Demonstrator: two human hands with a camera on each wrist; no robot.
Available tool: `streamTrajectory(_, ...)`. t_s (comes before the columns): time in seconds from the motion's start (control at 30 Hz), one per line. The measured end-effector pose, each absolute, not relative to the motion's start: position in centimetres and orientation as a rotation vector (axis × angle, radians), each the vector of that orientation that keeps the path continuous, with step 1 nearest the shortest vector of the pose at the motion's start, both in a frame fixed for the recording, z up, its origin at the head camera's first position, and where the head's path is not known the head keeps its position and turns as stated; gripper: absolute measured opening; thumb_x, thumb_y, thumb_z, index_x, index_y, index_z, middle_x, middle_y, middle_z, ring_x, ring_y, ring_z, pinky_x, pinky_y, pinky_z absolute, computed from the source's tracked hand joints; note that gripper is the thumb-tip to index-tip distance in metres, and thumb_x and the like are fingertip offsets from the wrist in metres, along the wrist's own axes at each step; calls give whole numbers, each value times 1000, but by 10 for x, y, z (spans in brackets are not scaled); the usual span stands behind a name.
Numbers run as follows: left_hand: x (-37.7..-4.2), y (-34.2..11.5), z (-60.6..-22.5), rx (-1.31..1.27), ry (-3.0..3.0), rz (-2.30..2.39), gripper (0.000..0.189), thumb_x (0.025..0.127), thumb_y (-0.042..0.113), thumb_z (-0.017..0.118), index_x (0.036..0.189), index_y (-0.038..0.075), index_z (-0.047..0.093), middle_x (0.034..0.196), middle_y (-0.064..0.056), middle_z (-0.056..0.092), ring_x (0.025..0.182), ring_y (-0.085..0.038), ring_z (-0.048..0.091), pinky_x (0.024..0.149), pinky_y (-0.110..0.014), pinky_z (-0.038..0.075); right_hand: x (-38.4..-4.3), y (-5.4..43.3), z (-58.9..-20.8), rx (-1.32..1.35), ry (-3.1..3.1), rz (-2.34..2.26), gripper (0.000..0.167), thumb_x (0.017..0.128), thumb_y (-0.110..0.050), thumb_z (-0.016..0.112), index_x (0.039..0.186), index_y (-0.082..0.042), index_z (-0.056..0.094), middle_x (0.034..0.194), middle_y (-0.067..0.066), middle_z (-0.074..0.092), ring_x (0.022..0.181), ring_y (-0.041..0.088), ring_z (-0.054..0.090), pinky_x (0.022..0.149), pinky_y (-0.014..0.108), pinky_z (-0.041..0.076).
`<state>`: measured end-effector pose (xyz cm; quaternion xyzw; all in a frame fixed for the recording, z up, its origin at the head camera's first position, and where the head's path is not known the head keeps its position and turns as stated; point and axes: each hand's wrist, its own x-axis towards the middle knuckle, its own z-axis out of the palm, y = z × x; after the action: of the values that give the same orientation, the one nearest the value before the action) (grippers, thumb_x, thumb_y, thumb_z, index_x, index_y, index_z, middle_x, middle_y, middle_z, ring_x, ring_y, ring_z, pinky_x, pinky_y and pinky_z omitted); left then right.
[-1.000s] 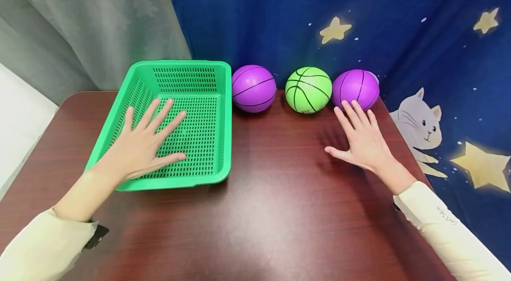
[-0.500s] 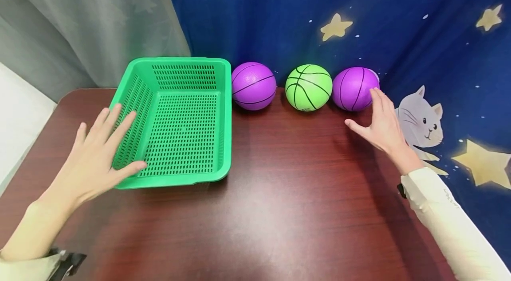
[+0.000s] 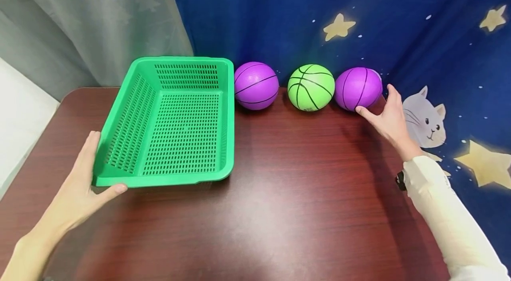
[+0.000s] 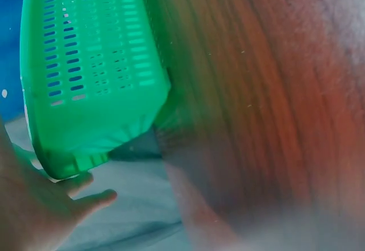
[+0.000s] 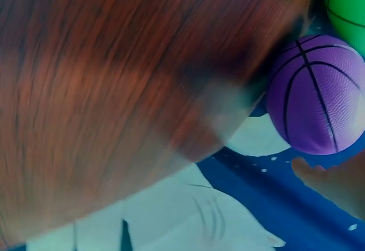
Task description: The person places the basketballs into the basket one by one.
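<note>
A green slotted plastic basket (image 3: 167, 179) stands on the left of the table. My left hand (image 3: 77, 185) is at its near left corner, fingers straight along the outer side and thumb by the front rim. In the left wrist view its fingertips (image 4: 105, 198) show under the basket's corner. At the right end of a row of balls is a purple mini basketball (image 3: 358, 89). My right hand (image 3: 389, 119) is just to the right of that ball, fingers extended and thumb near its lower front. In the right wrist view a fingertip (image 5: 302, 168) appears close to the purple ball.
A green mini basketball (image 3: 311, 87) sits left of the right purple one. Another purple ball (image 3: 255, 86) lies beside the basket. Behind the brown table (image 3: 279, 192) hang a grey curtain (image 3: 108, 15) and a dark blue one (image 3: 255, 10) with stars and a cat.
My left hand has moved from above the basket out to its near left corner. My right hand has shifted right and turned sideways beside the right purple ball. Basket and balls stay put.
</note>
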<state>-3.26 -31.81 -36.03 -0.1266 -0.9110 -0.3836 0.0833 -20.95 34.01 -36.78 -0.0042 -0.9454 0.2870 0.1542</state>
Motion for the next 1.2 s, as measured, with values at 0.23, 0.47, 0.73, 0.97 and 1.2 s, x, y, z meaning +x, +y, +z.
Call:
streamTrajectory(0.23,-36,-319,-366,-221,-2717,-1165,126,56,9,89,150,29,6,150,4,20,133,-11,22,102,-18,14,-225,344,-369,-173,-2752,956,104,80,-51,65,149,-4,3,150,21,13,133,39,23,104,56,19)
streamTrajectory(0.47,-35,-322,-369,-165,-2770,-1140,139,51,14,92,149,32,-5,152,6,17,132,-10,25,95,-10,16,-242,342,-369,-223,-2795,1003,111,77,-56,65,149,-5,-1,151,21,8,132,41,24,104,57,17)
streamTrajectory(0.73,-36,-323,-369,-187,-2728,-1171,139,48,11,93,150,30,1,152,7,16,133,-7,22,96,-11,15,-255,339,-373,-258,-2815,1053,113,75,-57,66,148,-6,-3,148,24,13,130,45,24,101,62,16)
streamTrajectory(0.97,-34,-319,-369,-121,-2762,-1138,134,52,18,92,150,34,1,153,13,11,136,-9,17,103,-26,15,-258,336,-380,-249,-2743,1149,112,75,-52,70,149,-10,-3,150,19,12,131,39,24,105,53,20)
streamTrajectory(1.2,-36,-316,-375,-144,-2664,-1214,137,47,8,93,150,31,7,153,7,15,136,-10,19,98,-16,15,-262,336,-383,-386,-2676,1224,111,73,-54,70,148,-9,1,147,20,18,130,36,28,105,48,24)
